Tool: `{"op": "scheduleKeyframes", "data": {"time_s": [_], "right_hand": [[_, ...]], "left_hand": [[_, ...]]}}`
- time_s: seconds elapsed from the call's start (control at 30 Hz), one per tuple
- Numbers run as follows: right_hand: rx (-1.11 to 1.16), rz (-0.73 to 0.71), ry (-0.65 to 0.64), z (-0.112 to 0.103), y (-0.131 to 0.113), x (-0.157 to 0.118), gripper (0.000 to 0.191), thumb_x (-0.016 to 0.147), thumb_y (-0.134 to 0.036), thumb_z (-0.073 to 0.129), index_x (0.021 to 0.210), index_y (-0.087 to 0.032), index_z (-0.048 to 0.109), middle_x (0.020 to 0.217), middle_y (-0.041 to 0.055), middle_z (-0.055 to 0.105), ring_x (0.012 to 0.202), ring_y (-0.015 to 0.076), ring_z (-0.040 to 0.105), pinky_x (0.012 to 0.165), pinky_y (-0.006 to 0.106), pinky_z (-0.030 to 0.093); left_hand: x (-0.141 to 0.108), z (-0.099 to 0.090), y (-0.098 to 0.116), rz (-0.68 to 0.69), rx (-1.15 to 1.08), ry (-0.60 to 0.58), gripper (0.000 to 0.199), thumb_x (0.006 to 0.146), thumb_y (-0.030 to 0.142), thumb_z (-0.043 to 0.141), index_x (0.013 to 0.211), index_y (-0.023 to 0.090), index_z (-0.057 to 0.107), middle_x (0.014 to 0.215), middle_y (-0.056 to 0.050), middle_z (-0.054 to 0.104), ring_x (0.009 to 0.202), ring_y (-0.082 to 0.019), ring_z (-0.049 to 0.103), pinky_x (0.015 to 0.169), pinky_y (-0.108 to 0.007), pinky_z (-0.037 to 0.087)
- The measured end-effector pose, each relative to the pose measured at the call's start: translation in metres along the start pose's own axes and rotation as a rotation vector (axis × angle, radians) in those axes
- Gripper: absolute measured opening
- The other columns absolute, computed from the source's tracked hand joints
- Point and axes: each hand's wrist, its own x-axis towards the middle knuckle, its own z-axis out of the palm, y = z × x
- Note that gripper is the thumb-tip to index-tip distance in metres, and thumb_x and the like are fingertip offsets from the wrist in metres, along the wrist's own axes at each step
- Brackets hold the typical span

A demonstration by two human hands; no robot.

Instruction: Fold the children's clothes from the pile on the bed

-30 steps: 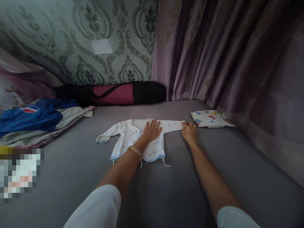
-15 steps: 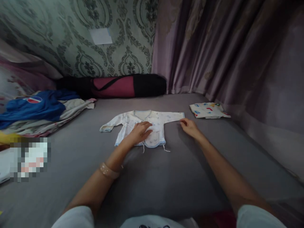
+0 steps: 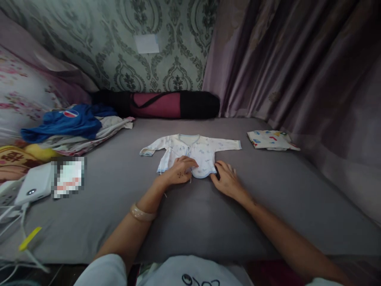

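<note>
A small white baby shirt (image 3: 203, 155) with pale blue trim and a faint print lies flat on the grey bed sheet, both sleeves spread sideways. My left hand (image 3: 180, 171) rests over its lower front, fingers stretched across the fabric, covering part of the hem. At the lower right corner, my right hand (image 3: 228, 180) touches the side edge and hem, with a gap between thumb and forefinger. Thin white ties hang out below the hem near the left hand.
A folded printed cloth (image 3: 272, 140) lies to the right, near the curtain (image 3: 247, 71). A long black and maroon bag (image 3: 156, 105) lines the wall. Left are a blue garment (image 3: 71, 123), a white device (image 3: 37, 183) with cables and a pixelated item (image 3: 70, 178).
My right hand has moved from the right sleeve's cuff down to the shirt's lower right corner. My left hand has slid lower toward the hem. The view has shifted left.
</note>
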Motion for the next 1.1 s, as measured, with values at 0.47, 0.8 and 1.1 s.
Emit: {"op": "scheduleKeyframes", "data": {"time_s": [0.47,0.8,1.1], "right_hand": [[-0.274,0.02,-0.021,0.007,-0.028,-0.005,0.044,0.095,-0.011,0.031,0.134,-0.007,0.049,0.114,0.0213,0.066,0.105,0.0276,0.061,0.092,0.038,0.039],[-0.257,0.089,-0.027,0.004,-0.025,-0.009,0.045,0.093,-0.011,0.033,0.135,-0.018,0.049,0.117,0.0156,0.06,0.098,0.024,0.062,0.093,0.038,0.038],[-0.165,-0.079,-0.166,-0.017,-0.014,-0.002,0.031,0.091,-0.01,0.04,0.107,-0.016,0.066,0.113,0.0132,0.059,0.1,0.0219,0.06,0.088,0.032,0.042]], "left_hand": [[0.0,-0.001,0.007,0.08,0.104,-0.067,0.027,0.099,0.032,0.044,0.109,0.021,0.066,0.107,-0.007,0.07,0.108,-0.02,0.059,0.102,-0.037,0.034],[-0.001,-0.007,-0.003,0.077,0.013,0.106,0.034,0.102,0.035,0.036,0.116,0.021,0.063,0.119,-0.009,0.065,0.113,-0.019,0.057,0.101,-0.031,0.043],[-0.002,-0.016,-0.007,-0.093,-0.045,0.281,0.026,0.098,0.035,0.046,0.104,0.018,0.065,0.109,-0.008,0.068,0.103,-0.018,0.061,0.093,-0.03,0.047]]}}
